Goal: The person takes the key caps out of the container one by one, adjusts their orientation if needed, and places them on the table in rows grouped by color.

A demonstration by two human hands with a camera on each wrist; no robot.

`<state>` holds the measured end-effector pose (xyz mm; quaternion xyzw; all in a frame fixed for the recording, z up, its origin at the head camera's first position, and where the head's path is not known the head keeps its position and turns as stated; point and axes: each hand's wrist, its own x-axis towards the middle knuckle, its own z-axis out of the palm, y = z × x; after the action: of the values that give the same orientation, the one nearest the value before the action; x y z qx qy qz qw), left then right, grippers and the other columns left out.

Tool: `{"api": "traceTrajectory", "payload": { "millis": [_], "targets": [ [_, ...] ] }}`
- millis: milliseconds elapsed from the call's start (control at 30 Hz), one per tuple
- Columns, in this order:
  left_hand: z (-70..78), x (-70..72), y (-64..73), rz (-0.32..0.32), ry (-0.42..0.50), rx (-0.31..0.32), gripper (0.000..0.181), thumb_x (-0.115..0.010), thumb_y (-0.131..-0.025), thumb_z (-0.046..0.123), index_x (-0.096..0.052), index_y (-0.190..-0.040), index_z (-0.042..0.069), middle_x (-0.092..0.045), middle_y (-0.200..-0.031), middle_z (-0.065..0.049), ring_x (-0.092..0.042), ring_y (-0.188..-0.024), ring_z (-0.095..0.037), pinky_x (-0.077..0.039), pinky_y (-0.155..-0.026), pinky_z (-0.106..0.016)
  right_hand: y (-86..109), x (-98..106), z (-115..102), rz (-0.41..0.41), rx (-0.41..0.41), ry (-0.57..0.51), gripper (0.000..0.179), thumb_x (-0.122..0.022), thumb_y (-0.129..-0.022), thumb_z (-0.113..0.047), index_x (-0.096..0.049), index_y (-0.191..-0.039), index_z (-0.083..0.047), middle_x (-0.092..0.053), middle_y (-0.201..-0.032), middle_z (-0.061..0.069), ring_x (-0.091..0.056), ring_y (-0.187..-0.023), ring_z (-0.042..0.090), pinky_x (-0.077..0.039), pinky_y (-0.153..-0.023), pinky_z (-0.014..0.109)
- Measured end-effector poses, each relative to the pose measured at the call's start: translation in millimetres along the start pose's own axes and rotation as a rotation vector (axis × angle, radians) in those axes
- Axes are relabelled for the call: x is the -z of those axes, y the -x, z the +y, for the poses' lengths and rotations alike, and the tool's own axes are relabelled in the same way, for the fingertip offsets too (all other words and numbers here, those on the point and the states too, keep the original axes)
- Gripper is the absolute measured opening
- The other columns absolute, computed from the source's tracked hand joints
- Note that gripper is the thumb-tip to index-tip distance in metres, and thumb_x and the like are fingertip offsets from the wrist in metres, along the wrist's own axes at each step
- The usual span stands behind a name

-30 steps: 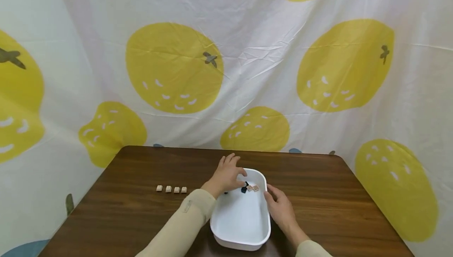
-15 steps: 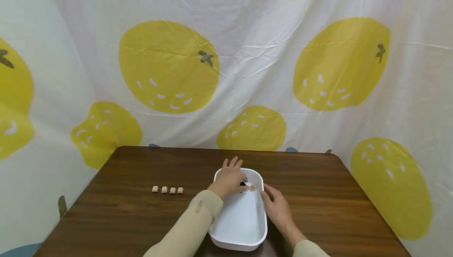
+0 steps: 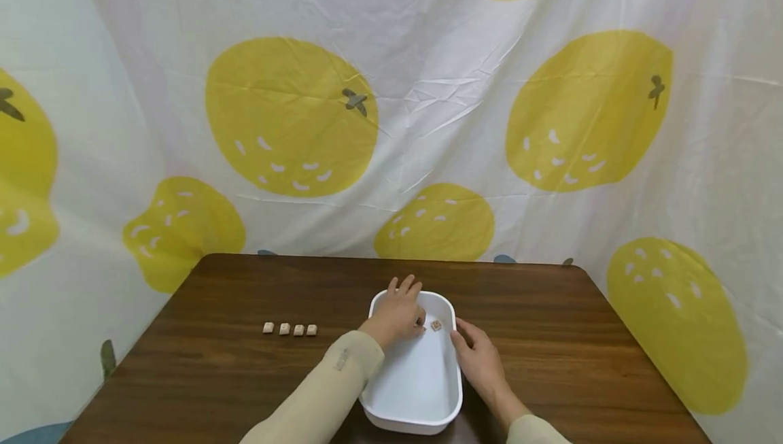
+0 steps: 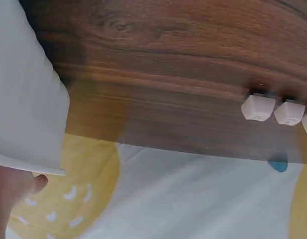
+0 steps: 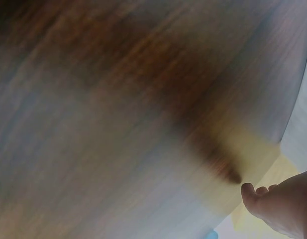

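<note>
A white rectangular tub [image 3: 411,425] stands on the table in the head view. My left hand [image 3: 396,315] reaches over its left rim, thumb and forefinger curled together low inside; a small dark bit shows between them, apparently a keycap, mostly hidden by the fingers. A pinkish keycap [image 3: 436,326] with a printed top lies on the tub's floor just right of those fingertips. My right hand [image 3: 483,355] holds the tub's right side, thumb at the rim and fingers along the outer wall. In the right wrist view its fingertips [image 5: 248,191] show near the tub's wall.
Left of the tub, several cream keycaps [image 3: 298,330] stand in a row on the dark wooden table [image 3: 538,335]. Some of these pale keycaps [image 4: 257,107] also appear in the left wrist view. A lemon-print cloth [image 3: 440,124] hangs behind the table.
My left hand has lowered into the tub and moved right, its thumb and forefinger closing together where the black keycaps showed. The right hand has stayed at the tub. The head view has shifted slightly.
</note>
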<state>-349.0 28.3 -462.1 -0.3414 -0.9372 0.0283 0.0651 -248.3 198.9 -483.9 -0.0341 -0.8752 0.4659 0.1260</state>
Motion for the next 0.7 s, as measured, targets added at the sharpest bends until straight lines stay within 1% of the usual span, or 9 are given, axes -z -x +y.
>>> {"api": "traceTrajectory", "payload": {
  "millis": [100,200,267,367,467,600,700],
  "targets": [
    [-2.6,-1.1,1.0,-0.001,0.012,0.017,0.014,-0.075,-0.085,0.044,-0.076,-0.089,0.03,-0.043,-0.151,-0.013,-0.025,-0.146,-0.035,-0.023,-0.115,-0.057,-0.3,1,-1,0.003,-0.002,-0.001,0.038,-0.058,-0.1,-0.019,-0.06,-0.133,0.001,-0.055,-0.135,0.026,-0.047,-0.13,0.043,-0.034,-0.109,0.056],
    [-4.9,-4.1,1.5,-0.019,0.019,0.042,0.02,-0.073,-0.087,0.048,-0.077,-0.098,0.033,-0.039,-0.153,-0.013,-0.024,-0.146,-0.035,-0.022,-0.115,-0.057,-0.3,1,-1,-0.001,-0.006,0.001,0.038,-0.058,-0.1,-0.019,-0.06,-0.133,0.0,-0.055,-0.136,0.026,-0.047,-0.13,0.043,-0.034,-0.109,0.056],
    [-5.9,-6.7,1.6,-0.026,0.019,0.05,0.022,-0.071,-0.087,0.051,-0.077,-0.1,0.034,-0.037,-0.154,-0.013,-0.023,-0.147,-0.036,-0.021,-0.115,-0.057,-0.1,1,-1,-0.005,-0.011,0.003,0.039,-0.058,-0.1,-0.02,-0.06,-0.133,0.0,-0.054,-0.137,0.026,-0.046,-0.131,0.043,-0.034,-0.109,0.056],
    [-6.9,-10.4,2.0,-0.01,0.019,0.039,0.02,-0.071,-0.087,0.051,-0.077,-0.096,0.034,-0.037,-0.155,-0.013,-0.021,-0.147,-0.036,-0.02,-0.116,-0.058,0.2,1,0,-0.009,-0.019,0.002,0.039,-0.057,-0.101,-0.021,-0.059,-0.134,-0.001,-0.053,-0.138,0.026,-0.046,-0.132,0.043,-0.033,-0.11,0.056],
    [-7.4,-11.4,3.2,0.026,0.025,0.023,0.017,-0.072,-0.087,0.05,-0.077,-0.091,0.034,-0.039,-0.153,-0.014,-0.023,-0.147,-0.037,-0.021,-0.115,-0.058,0.4,0,-1,-0.007,-0.022,-0.003,0.039,-0.057,-0.101,-0.021,-0.059,-0.134,0.0,-0.053,-0.138,0.026,-0.045,-0.132,0.043,-0.033,-0.11,0.057],
    [-6.9,-9.5,4.9,0.042,0.027,0.013,0.015,-0.075,-0.084,0.048,-0.074,-0.083,0.033,-0.042,-0.151,-0.012,-0.023,-0.147,-0.036,-0.021,-0.116,-0.056,0.4,0,-1,-0.009,-0.022,-0.009,0.04,-0.057,-0.101,-0.021,-0.059,-0.134,0.0,-0.053,-0.138,0.026,-0.045,-0.132,0.043,-0.033,-0.11,0.057],
    [-4.9,-5.4,6.0,0.049,0.003,-0.004,0.021,-0.08,-0.08,0.046,-0.068,-0.073,0.03,-0.045,-0.149,-0.01,-0.024,-0.146,-0.034,-0.022,-0.116,-0.054,0.5,0,0,-0.013,-0.028,-0.016,0.039,-0.057,-0.1,-0.02,-0.059,-0.135,0.0,-0.053,-0.138,0.026,-0.045,-0.132,0.043,-0.033,-0.11,0.057]
  ]
}}
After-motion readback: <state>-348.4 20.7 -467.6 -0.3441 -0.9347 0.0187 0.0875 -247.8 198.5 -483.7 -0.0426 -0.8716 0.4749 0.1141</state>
